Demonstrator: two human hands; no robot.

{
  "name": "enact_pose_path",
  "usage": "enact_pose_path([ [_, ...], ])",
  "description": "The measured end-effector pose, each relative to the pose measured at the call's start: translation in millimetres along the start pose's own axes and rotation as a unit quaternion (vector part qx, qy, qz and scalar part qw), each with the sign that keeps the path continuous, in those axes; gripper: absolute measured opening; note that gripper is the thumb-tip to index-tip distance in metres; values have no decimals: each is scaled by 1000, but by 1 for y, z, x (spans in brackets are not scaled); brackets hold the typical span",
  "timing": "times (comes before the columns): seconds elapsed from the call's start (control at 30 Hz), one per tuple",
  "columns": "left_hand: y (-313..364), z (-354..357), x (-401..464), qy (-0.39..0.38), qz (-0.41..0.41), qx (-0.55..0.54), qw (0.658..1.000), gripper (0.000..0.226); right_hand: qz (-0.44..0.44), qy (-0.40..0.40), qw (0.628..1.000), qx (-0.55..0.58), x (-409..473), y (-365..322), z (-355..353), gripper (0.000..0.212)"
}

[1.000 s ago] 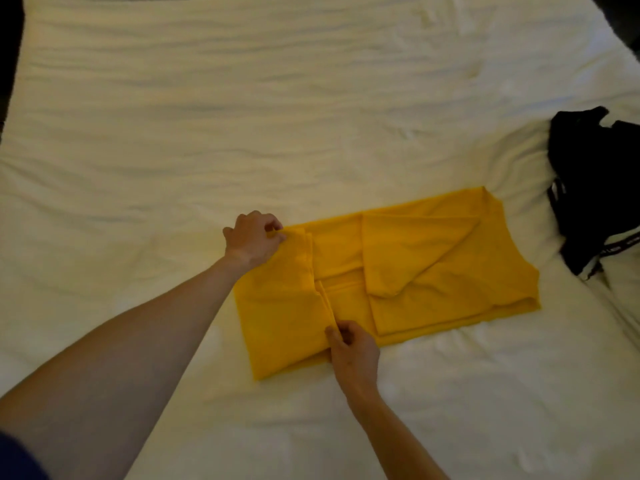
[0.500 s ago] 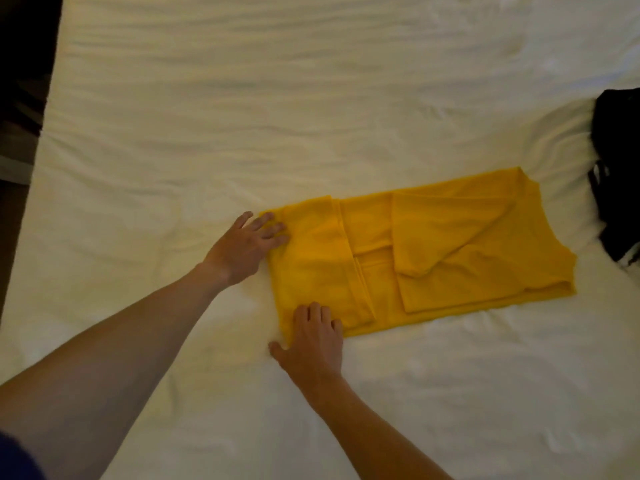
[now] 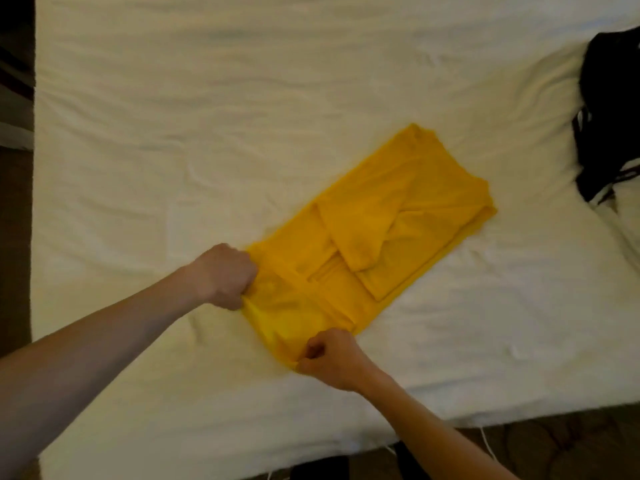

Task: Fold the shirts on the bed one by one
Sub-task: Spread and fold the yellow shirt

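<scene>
A yellow shirt (image 3: 388, 223) lies partly folded into a long strip on the white bed (image 3: 242, 116), running diagonally from near me up to the right. Its sleeves are folded in over the body. My left hand (image 3: 223, 280) is closed on the strip's near end at its left corner. My right hand (image 3: 332, 358) is closed on the same end at the corner nearest me. That end is bunched and slightly lifted between both fists.
A dark, crumpled garment (image 3: 609, 109) lies at the bed's right edge. The bed's near edge (image 3: 485, 415) runs across the bottom right, with dark floor below it. The left edge of the bed borders dark floor too.
Both hands went from lying flat on the folded end to fists gripping its corners. The shirt now lies at a steeper diagonal in view, and the view has shifted.
</scene>
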State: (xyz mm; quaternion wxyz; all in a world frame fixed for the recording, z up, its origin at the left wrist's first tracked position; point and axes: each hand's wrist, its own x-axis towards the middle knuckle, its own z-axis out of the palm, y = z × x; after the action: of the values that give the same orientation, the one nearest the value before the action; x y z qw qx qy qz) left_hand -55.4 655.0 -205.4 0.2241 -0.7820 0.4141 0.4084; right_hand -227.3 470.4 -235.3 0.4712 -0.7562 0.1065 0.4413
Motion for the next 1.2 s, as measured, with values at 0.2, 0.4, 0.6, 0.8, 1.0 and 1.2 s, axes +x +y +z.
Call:
enact_pose_path([
  [0.2,13,-42,-5,-176,72,-235,953,24,25,-178,973,147,-49,19,-39,14],
  [0.4,-5,-101,99,177,-25,-627,758,15,36,225,927,299,-16,51,-152,14],
  [0.6,1,-98,159,224,-200,-622,723,19,75,316,921,215,25,76,-190,15],
  [0.8,0,-131,168,323,-215,-609,692,22,38,436,869,229,33,85,-214,14],
  [1.0,39,-136,179,349,-246,-424,798,59,135,442,823,330,26,91,-182,49],
  [1.2,91,-171,205,209,11,-122,970,85,113,278,853,426,15,100,-106,26],
])
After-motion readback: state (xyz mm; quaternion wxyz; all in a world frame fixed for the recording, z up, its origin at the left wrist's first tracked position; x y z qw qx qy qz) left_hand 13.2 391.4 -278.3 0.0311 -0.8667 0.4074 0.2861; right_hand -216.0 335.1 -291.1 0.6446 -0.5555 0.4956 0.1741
